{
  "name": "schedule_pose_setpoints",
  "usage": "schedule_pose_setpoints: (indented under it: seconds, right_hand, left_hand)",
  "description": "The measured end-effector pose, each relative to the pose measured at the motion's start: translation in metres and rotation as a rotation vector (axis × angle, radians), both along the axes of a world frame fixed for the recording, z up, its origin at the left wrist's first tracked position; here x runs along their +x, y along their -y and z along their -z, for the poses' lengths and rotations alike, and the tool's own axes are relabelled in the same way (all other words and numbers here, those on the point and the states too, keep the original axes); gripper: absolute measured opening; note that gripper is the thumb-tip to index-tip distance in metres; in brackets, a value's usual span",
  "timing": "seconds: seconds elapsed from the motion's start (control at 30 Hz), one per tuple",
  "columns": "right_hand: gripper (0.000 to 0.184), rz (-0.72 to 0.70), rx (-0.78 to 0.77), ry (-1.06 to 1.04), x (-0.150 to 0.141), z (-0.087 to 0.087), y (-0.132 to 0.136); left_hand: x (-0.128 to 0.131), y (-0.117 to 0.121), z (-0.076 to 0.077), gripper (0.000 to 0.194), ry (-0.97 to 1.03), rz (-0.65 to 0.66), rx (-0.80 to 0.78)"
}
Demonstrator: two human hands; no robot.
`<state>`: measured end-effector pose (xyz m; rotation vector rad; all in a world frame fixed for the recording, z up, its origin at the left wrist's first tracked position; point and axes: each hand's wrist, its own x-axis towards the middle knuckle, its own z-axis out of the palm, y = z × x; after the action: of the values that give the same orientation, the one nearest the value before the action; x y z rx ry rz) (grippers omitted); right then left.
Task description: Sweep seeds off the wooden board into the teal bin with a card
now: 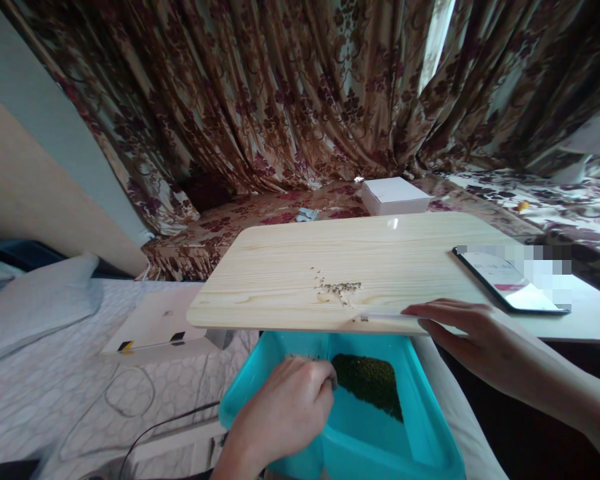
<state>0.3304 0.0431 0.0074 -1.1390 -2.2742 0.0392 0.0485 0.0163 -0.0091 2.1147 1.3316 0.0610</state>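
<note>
A pale wooden board [290,267] lies in front of me with a small scatter of green seeds [339,289] near its front edge. Below its front edge sits a turquoise tray [420,427] with two compartments; a heap of dark green seeds [370,383] lies in the right one. My left hand [285,410] reaches into the tray beside the heap, fingers curled closed; what they hold is hidden. My right hand [467,330] rests on the board's front edge, fingers stretched out along a thin white strip [380,316].
A phone [510,280] lies on the board's right part. A white box [395,195] sits behind the board on patterned cloth, with curtains behind. A flat white box [155,327] and a dark cable [170,423] lie on the bed at left.
</note>
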Motion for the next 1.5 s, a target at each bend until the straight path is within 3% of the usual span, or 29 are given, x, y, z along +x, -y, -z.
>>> schedule_pose_setpoints:
  seconds: [0.47,0.8,1.27,1.5]
  right_hand:
    - [0.032,-0.04,-0.104,0.001,-0.012,0.003,0.0]
    - [0.03,-0.021,0.02,0.009,-0.014,0.006,-0.007]
    - [0.031,0.038,0.029,0.001,-0.017,0.003,-0.009]
    - [0.033,0.035,0.004,0.01,-0.015,0.013,-0.013]
  left_hand:
    - [-0.005,0.0,0.001,0.031,0.003,-0.003,0.007]
    - [-0.004,0.0,-0.001,0.031,0.0,-0.012,0.006]
    - [-0.006,0.0,-0.002,0.032,0.0,-0.016,0.012]
    - [-0.005,0.001,-0.001,0.034,-0.015,-0.012,0.006]
